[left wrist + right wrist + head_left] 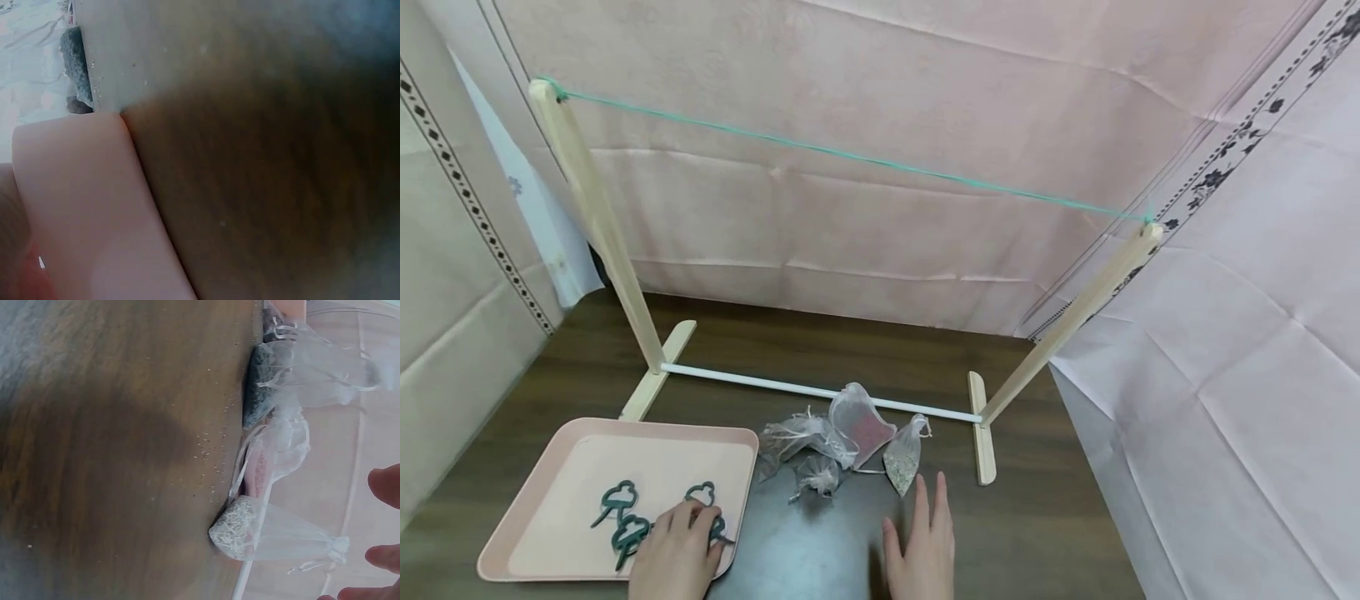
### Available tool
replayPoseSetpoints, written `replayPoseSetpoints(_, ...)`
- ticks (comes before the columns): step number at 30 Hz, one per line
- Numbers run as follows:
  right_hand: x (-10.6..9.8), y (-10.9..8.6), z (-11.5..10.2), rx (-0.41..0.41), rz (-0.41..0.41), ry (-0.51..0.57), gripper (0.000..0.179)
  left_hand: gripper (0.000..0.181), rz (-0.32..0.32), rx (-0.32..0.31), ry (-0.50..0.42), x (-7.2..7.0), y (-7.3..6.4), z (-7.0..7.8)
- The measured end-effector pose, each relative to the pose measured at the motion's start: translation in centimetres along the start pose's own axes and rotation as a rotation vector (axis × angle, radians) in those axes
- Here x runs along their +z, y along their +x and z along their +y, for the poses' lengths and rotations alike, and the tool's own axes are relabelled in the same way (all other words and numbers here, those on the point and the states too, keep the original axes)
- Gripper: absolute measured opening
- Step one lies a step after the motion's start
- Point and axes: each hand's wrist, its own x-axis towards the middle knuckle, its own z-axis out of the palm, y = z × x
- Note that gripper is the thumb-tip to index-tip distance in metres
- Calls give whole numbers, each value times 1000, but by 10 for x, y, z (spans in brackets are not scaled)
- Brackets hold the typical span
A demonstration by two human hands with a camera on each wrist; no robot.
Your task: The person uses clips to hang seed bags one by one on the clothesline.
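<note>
In the head view my left hand reaches over the pink tray, its thumb and index finger around a dark green cloud-shaped clip. More such clips lie on the tray, one just beyond the fingertips. My right hand is over the table with fingers extended, holding nothing. Just ahead of it is a sheer drawstring bag of pale grains, also seen in the right wrist view. Beside that sit a bag with pink contents and greyish sheer bags. The left wrist view shows mostly the tray's side.
Behind the bags stands a wooden frame with a left post, a right post and a white bottom rod. A green string stretches between the post tops. Patterned cloth hangs around the dark wooden table.
</note>
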Motion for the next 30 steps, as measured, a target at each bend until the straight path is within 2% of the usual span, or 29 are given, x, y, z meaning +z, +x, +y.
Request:
replayPoseSetpoints(3, -1, 1, -5, 10, -8, 15, 75, 42, -6, -5, -10, -3, -2, -3)
replayPoseSetpoints(8, -7, 6, -11, -47, 24, 50, 74, 41, 32, -3, -39, -4, -5, -3)
replayPoseSetpoints(13, -14, 12, -20, -82, 28, 110, 68, 41, 23, -41, -71, -8, -4, -1)
replayPoseSetpoints(17, -16, 12, -26, -98, 36, 168, 62, 39, -1, -80, -102, -18, -1, 3)
replayPoseSetpoints(19, -16, 12, -28, -110, 48, 177, 60, 39, 15, -90, -126, -23, 1, 6)
replayPoseSetpoints(24, -14, 14, -33, -134, 56, 180, 56, 39, 89, -63, -153, -32, 11, 17)
replayPoseSetpoints(30, -12, 16, -39, -149, 54, 194, 52, 36, 93, -8, -172, -42, 19, 38)
